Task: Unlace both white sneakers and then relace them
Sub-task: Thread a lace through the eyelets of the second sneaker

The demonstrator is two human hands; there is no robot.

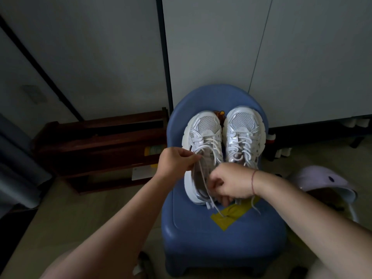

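Observation:
Two white sneakers stand side by side on a blue plastic chair (201, 228), toes pointing away from me. The left sneaker (203, 127) has its upper eyelets loosened, and its lace (209, 196) runs down over the heel onto the seat. My left hand (177, 160) pinches this lace beside the shoe's left edge. My right hand (227, 182) holds the other lace strand over the shoe's opening, fingers curled. The right sneaker (244, 133) is laced; one lace end (254, 204) hangs below my right wrist.
Yellow tape (231, 214) is stuck on the chair seat. A dark wooden rack (96, 146) lies on the floor to the left. A pale lilac stool (326, 182) sits to the right. White cabinet doors (221, 47) stand behind the chair.

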